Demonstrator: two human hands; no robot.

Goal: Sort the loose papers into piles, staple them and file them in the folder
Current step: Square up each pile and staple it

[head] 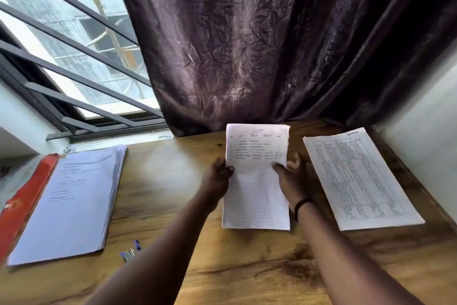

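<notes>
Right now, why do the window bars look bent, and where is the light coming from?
Head view: the wide-angle lens bows the window bars and table edges; daylight enters from the window at left, giving the stack of papers a bluish cast; the curtain is dark; the small writing on the lined sheets is too soft to read.

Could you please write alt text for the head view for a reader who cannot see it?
Both hands, left hand and right hand, hold a lined sheet on a wooden table, between a thick paper stack and a printed form.
</notes>
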